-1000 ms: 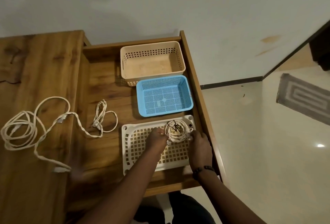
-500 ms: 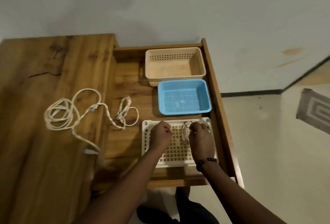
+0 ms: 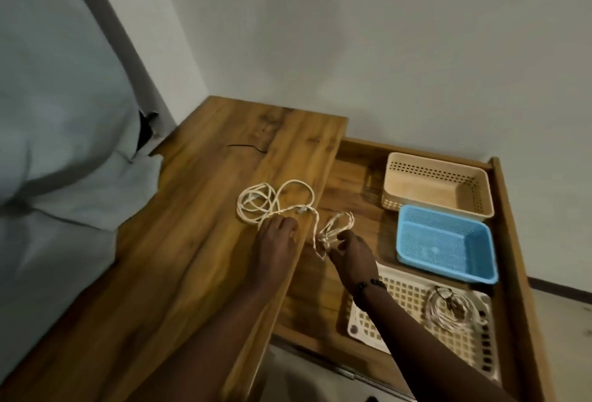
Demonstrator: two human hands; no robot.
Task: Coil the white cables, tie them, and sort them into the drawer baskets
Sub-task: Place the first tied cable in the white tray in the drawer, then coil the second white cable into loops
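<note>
A loose white cable [image 3: 272, 199] lies in loops on the wooden desktop [image 3: 198, 241], with one end trailing over the edge into the open drawer [image 3: 352, 177]. My left hand [image 3: 275, 241] rests on the desktop beside the loops, fingers touching the cable. My right hand [image 3: 350, 249] pinches the cable's small looped end [image 3: 336, 225] over the drawer. A coiled, tied white cable [image 3: 448, 308] lies in the white grid basket [image 3: 400, 292] at the drawer's near end. The blue basket [image 3: 445, 241] and beige basket [image 3: 435, 183] hold nothing.
A thin black tie [image 3: 246, 147] lies on the desktop's far part. A pale blue bedsheet [image 3: 64, 177] borders the desk on the left. The grey wall stands behind. Tiled floor shows at the far right.
Both hands left the tied coil in the white basket and moved left to the loose cable. The view swung left as well.
</note>
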